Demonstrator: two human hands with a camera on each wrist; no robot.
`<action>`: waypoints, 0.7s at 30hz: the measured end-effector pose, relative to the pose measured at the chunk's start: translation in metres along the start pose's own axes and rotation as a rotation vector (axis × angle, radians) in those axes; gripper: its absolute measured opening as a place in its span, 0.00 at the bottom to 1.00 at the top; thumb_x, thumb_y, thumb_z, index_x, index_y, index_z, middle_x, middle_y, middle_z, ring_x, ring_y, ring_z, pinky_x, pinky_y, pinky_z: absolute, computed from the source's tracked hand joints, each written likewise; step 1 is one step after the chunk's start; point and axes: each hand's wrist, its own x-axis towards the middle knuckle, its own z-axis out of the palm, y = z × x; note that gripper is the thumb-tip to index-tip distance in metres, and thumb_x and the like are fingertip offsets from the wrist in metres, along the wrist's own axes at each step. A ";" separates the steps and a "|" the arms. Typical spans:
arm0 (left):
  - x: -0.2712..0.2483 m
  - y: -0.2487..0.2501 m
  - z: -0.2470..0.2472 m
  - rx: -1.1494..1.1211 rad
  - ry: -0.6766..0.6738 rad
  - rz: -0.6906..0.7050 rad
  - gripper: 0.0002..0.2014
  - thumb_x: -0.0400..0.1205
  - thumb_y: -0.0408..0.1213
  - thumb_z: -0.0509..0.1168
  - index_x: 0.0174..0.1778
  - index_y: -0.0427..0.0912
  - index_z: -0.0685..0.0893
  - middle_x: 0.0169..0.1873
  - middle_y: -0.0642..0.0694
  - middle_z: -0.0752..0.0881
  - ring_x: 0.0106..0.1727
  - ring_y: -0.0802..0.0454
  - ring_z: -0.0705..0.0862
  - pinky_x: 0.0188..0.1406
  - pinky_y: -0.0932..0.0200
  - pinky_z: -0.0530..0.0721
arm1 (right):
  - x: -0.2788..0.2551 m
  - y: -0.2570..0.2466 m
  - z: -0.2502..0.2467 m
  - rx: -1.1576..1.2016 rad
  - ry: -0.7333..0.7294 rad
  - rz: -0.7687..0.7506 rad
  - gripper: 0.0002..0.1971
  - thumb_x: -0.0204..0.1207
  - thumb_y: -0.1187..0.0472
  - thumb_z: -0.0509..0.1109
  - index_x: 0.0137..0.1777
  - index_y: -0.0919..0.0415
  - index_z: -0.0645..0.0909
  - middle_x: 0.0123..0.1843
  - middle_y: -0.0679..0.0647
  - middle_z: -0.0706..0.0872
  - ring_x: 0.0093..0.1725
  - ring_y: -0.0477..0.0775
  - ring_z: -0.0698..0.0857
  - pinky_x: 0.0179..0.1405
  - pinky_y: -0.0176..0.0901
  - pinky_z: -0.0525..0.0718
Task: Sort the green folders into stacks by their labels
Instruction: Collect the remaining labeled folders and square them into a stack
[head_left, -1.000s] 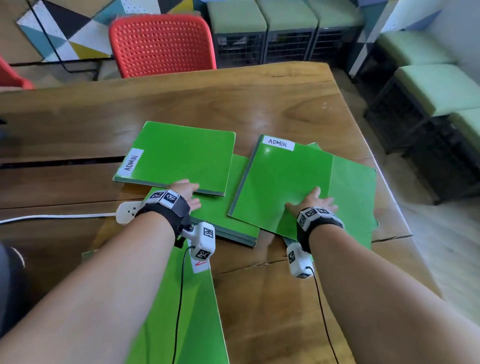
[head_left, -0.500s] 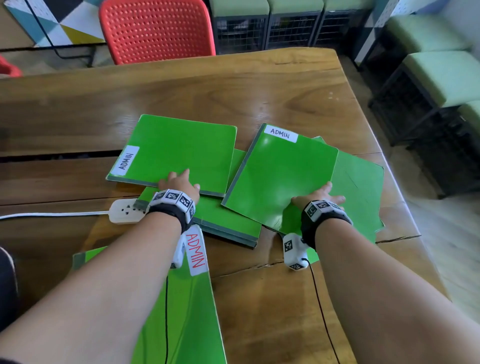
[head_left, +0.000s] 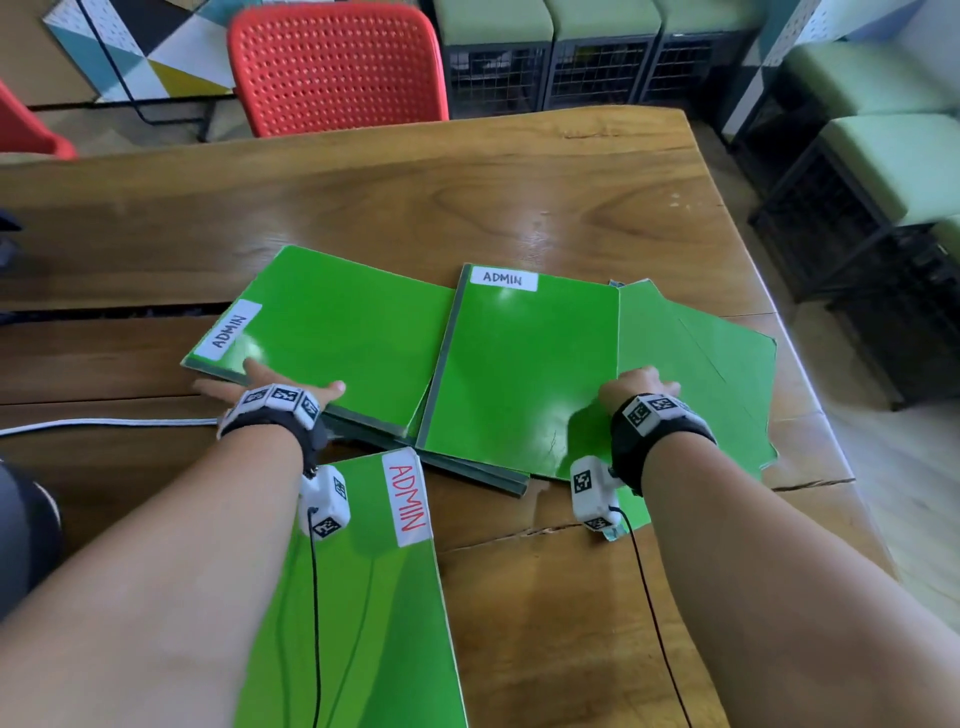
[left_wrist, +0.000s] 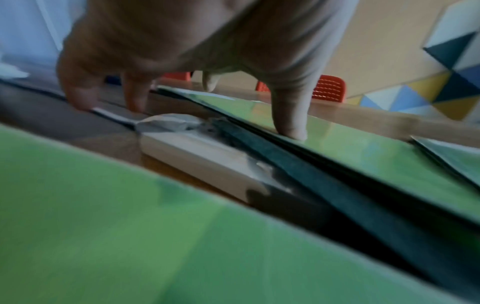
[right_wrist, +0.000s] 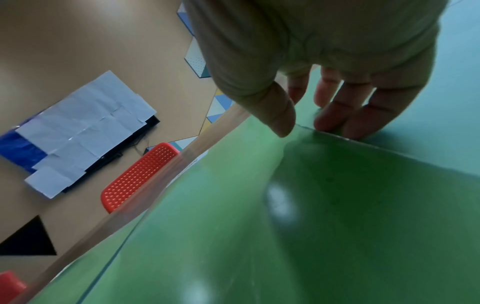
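Several green folders lie overlapped on the wooden table (head_left: 519, 187). The left folder (head_left: 343, 338) carries a black ADMIN label; my left hand (head_left: 270, 387) lies spread on its near edge, thumb (left_wrist: 288, 123) pressing its cover and outer fingers on the table. The middle folder (head_left: 524, 364), also black ADMIN, sits upright beside it. My right hand (head_left: 641, 387) pinches its right edge, thumb (right_wrist: 279, 121) on top and fingers (right_wrist: 345, 121) beneath, over an unlabelled folder (head_left: 701, 364). A folder with a red ADMIN label (head_left: 363, 597) lies nearest me. More folders (head_left: 483, 475) show underneath.
A white power strip (left_wrist: 197, 164) sits under my left wrist, its cable (head_left: 104, 423) running left. The table's right edge (head_left: 810, 395) is close to the folders. A red chair (head_left: 337, 67) stands behind the table, and green stools (head_left: 893, 156) to the right.
The middle ADMIN folder has turned clockwise to sit upright against the left folder. My left hand has spread flat on the left folder. My right hand now sits at the middle folder's right edge.
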 end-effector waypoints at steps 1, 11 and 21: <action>0.003 -0.003 -0.003 -0.021 -0.058 -0.022 0.73 0.52 0.72 0.75 0.85 0.48 0.41 0.84 0.35 0.38 0.84 0.32 0.52 0.79 0.36 0.61 | -0.005 -0.002 0.003 0.010 0.002 -0.025 0.28 0.79 0.59 0.68 0.76 0.64 0.64 0.73 0.64 0.65 0.66 0.68 0.76 0.56 0.58 0.76; -0.019 -0.037 -0.015 -0.341 0.034 0.038 0.46 0.70 0.40 0.79 0.81 0.48 0.61 0.75 0.35 0.63 0.68 0.32 0.75 0.58 0.40 0.78 | -0.038 0.008 0.047 0.005 -0.013 -0.020 0.46 0.65 0.49 0.81 0.77 0.52 0.57 0.71 0.65 0.69 0.69 0.69 0.74 0.66 0.64 0.77; -0.014 -0.064 -0.068 -0.958 0.131 0.260 0.28 0.81 0.19 0.56 0.72 0.51 0.80 0.72 0.40 0.79 0.29 0.54 0.78 0.27 0.61 0.78 | -0.057 -0.010 -0.016 0.503 0.019 -0.364 0.28 0.80 0.70 0.62 0.81 0.61 0.64 0.74 0.61 0.76 0.61 0.58 0.82 0.61 0.54 0.84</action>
